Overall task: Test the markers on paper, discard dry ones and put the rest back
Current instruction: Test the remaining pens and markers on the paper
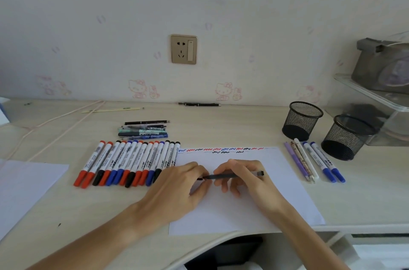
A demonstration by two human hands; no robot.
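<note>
Fingers of my right hand (pixel 240 175) curl round a slim dark grey pen (pixel 232 175), held level over the white paper sheet (pixel 276 199) at the desk's near edge. Left hand (pixel 183 183) pinches its black tip end, maybe a cap, I cannot tell. Coloured squiggles (pixel 221 150) run along the sheet's far edge. Left of the sheet lies a row of whiteboard markers (pixel 128 163); right, two black mesh cups (pixel 321 128).
</note>
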